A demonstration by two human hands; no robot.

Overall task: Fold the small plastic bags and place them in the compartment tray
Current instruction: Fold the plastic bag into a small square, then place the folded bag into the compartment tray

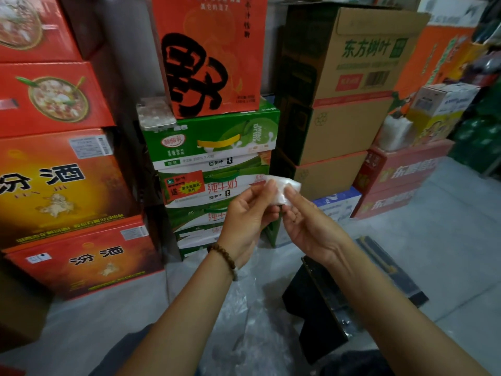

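Observation:
I hold a small clear plastic bag up at chest height in front of the stacked boxes. My left hand pinches its left edge with thumb and fingers. My right hand pinches the right side of the same bag with thumb and forefinger. The bag looks partly folded and crumpled. Below my arms lies a heap of loose clear plastic bags on the floor. A black tray sits on the floor under my right forearm; its compartments are mostly hidden.
Red liquor cartons stack at the left, green milk cartons straight ahead, brown cardboard boxes at the right. Grey floor stretches to the right of the tray. A dark flat piece lies behind the tray.

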